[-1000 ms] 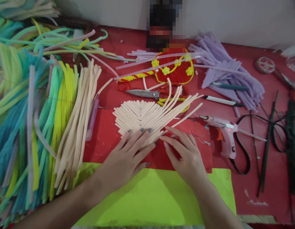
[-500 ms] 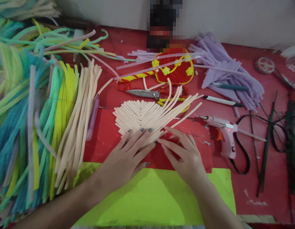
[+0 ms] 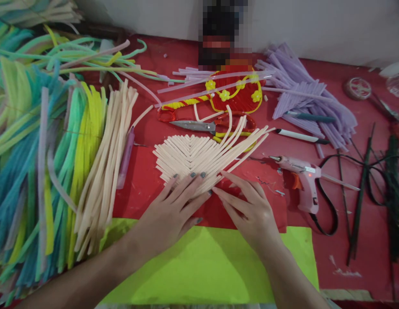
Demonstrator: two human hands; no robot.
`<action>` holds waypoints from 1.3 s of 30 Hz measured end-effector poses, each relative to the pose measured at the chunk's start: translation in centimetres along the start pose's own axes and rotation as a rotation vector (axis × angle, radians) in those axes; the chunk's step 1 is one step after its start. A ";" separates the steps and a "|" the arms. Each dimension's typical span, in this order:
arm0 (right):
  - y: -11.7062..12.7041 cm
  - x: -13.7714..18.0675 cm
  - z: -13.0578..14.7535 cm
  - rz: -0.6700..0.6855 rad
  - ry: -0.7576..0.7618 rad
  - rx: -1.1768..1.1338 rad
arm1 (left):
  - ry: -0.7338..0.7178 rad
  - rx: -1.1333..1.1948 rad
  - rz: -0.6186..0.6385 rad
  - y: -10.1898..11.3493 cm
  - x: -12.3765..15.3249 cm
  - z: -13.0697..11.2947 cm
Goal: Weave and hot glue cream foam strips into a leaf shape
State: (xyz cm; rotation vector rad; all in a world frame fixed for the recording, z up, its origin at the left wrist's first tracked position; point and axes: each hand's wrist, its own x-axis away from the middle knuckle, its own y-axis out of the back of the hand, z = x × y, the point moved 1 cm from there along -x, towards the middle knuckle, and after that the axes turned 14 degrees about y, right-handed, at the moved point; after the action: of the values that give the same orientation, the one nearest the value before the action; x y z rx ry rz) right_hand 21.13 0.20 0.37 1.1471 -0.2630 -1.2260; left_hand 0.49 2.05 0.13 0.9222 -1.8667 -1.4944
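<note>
A heart-shaped mat of cream foam strips (image 3: 193, 158) lies on a red sheet (image 3: 138, 189) in the middle. My left hand (image 3: 173, 210) rests flat on the mat's lower tip, fingers spread. My right hand (image 3: 247, 206) lies beside it with fingers stretched out, its fingertips pressing the lowest strip on the right side against the mat. Long loose ends of the strips stick out to the upper right.
A pile of cream strips (image 3: 105, 167) and coloured foam strips (image 3: 31, 150) fills the left. Red-handled scissors (image 3: 199, 125), a pink glue gun (image 3: 299, 180) with a black cord, a white pen (image 3: 299, 136), purple strips (image 3: 302, 94) and a lime sheet (image 3: 202, 266) surround the work.
My right hand slid slightly left and pushed the loose lowest strip in against the mat. The left hand stayed put.
</note>
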 end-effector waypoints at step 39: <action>0.0 -0.3 -0.3 -0.151 -0.022 -0.058 | -0.023 0.121 0.004 0.5 0.0 0.3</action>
State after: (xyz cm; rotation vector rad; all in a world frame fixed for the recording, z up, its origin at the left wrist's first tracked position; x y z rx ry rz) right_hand 21.23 0.58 0.33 1.1189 -0.1585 -1.3711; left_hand 0.20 2.33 0.55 0.9590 -1.9924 -1.4084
